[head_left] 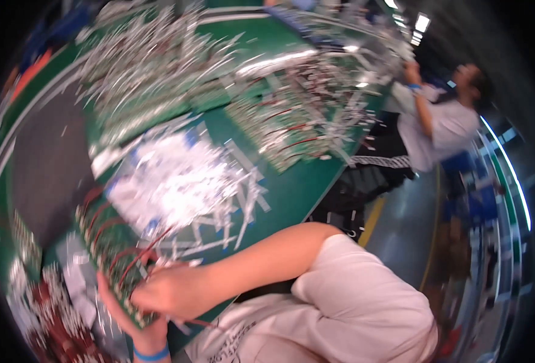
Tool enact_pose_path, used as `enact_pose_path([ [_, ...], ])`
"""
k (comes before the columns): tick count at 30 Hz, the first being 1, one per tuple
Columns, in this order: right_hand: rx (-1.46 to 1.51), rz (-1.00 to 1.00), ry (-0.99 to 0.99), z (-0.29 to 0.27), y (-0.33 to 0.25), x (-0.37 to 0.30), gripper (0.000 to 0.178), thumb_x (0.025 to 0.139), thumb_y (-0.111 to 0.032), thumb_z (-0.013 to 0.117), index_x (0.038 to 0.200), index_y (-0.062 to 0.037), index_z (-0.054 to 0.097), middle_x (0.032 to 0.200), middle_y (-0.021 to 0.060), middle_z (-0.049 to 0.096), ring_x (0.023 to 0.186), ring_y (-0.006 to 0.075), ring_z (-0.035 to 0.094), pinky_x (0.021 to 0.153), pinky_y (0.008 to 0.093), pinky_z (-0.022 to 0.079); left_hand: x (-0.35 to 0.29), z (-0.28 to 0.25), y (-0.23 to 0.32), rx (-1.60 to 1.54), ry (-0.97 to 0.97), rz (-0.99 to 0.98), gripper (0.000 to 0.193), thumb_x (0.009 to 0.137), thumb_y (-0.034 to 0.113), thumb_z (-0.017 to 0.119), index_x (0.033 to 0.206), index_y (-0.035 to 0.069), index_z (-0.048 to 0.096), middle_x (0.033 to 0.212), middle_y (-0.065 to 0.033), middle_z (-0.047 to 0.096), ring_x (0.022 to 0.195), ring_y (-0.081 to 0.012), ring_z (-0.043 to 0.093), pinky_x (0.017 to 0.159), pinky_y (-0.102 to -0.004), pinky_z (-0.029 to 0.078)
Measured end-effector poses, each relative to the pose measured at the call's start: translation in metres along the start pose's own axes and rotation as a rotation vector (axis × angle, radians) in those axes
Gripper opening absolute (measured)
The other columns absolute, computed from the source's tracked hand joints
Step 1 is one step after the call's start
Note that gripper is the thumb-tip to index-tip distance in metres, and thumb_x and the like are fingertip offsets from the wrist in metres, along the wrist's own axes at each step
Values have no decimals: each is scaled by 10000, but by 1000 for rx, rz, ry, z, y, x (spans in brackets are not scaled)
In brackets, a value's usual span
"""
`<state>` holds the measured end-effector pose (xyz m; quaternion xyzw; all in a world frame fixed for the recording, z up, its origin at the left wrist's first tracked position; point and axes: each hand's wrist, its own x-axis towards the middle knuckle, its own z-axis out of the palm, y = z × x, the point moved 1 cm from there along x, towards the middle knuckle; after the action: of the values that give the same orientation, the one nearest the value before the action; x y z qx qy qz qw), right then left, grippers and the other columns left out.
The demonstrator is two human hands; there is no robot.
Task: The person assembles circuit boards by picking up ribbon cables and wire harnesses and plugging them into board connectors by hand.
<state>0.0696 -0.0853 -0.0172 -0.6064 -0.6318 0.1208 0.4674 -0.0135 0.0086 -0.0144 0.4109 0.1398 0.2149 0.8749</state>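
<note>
A long green circuit board (105,239) with several red wires looping from it is held tilted in front of me. My left hand (125,317), with a blue band at its wrist, grips the board's near end from the left and below. Over the same end, my right hand (173,293) has its fingers curled closed at the board's surface; what is between them is hidden. A thin red wire (204,323) trails below my right hand. Just beyond lies a bright heap of white strips with blue ends (182,175), some scattered near my right forearm. Motion blurs much of the view.
More boards with wires (285,121) and a large blurred batch of boards (152,72) cover the far green table (297,187). A dark grey panel (49,163) lies at left. Red and white parts (52,308) are lower left. Another person (443,121) works at far right.
</note>
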Motion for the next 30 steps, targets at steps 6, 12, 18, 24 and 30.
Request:
enact_pose_path([
  [6, -155, -37, 74, -1, -8, -7, 227, 647, -111, 636, 790, -62, 466, 645, 91, 550, 610, 296, 585, 570, 400, 442, -6, 5, -4, 204, -44, 1, 500, 922, 254, 394, 1390, 136, 262, 1258, -190, 477, 1062, -314, 541, 938, -458, 422],
  [12, -87, 58, 98, 8, 0, -2, 187, 657, -109, 617, 800, -105, 498, 638, 87, 558, 606, 298, 589, 562, 418, 447, -5, 0, -6, 150, 64, 89, 511, 909, 244, 445, 1379, 117, 289, 1261, -176, 478, 1082, -305, 530, 959, -436, 409],
  [18, 5, 133, 168, -48, -6, 6, 206, 751, -134, 699, 929, -81, 611, 762, 70, 625, 610, 190, 619, 533, 306, 486, 35, 8, 6, -354, -32, -233, 558, 933, 439, 308, 1280, 22, 438, 1201, -162, 548, 1091, -301, 535, 949, -405, 420],
  [24, 77, 334, 35, -70, 4, 14, 106, 797, -85, 682, 867, -12, 651, 697, 0, 606, 558, 13, 467, 469, 187, 350, 38, -19, 27, -339, 100, -68, 561, 895, 503, 339, 1241, 76, 451, 1148, -230, 543, 881, -269, 582, 733, -413, 485],
  [30, 385, 531, 140, -87, 8, 10, 192, 867, -191, 614, 899, -2, 620, 645, -20, 553, 534, 26, 423, 475, 190, 327, 32, -17, 30, -455, 66, 224, 670, 845, 562, 354, 1348, 118, 363, 1274, -252, 430, 925, -258, 525, 726, -407, 437],
])
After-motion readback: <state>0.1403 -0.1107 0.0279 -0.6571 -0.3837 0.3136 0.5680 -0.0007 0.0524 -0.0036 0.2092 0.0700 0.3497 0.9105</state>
